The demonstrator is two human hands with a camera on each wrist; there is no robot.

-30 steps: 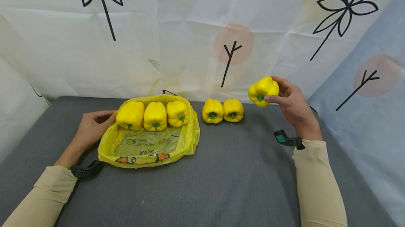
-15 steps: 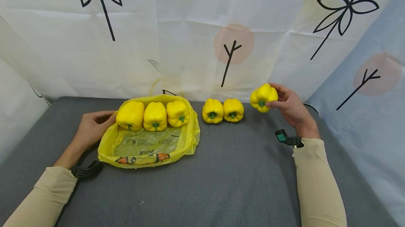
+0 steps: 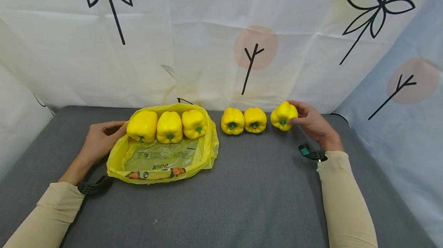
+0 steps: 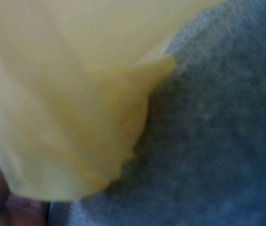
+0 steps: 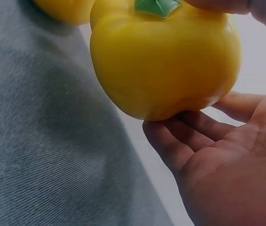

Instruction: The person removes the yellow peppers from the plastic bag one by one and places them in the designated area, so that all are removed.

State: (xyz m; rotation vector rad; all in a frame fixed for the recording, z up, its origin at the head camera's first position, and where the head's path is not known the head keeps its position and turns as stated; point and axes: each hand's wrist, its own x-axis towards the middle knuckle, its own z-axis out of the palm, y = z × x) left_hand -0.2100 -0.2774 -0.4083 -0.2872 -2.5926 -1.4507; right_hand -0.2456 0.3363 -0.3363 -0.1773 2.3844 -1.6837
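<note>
In the head view, my right hand (image 3: 313, 125) holds a yellow bell pepper (image 3: 283, 114) between thumb and fingers, low over the far side of the grey table. The right wrist view shows this yellow bell pepper (image 5: 166, 66) close up, fingertips beneath it and its green stem partly cropped. My left hand (image 3: 100, 140) pinches the left rim of a yellow plastic bag (image 3: 114, 163), its fingertips partly hidden. Three yellow peppers (image 3: 169, 127) lie in a row along the bag's far side. Blurred plastic of the bag (image 4: 67, 117) fills much of the left wrist view.
Two more yellow peppers (image 3: 243, 120) sit side by side on the grey table (image 3: 235, 202), between the bag and the held pepper. A white printed curtain (image 3: 207, 48) hangs behind the table's far edge. A bluish sheet (image 3: 408, 125) hangs at the right.
My right hand has lowered the bell pepper toward the table and shifted it slightly left, nearer the two loose peppers. The left hand and the bag have stayed in place.
</note>
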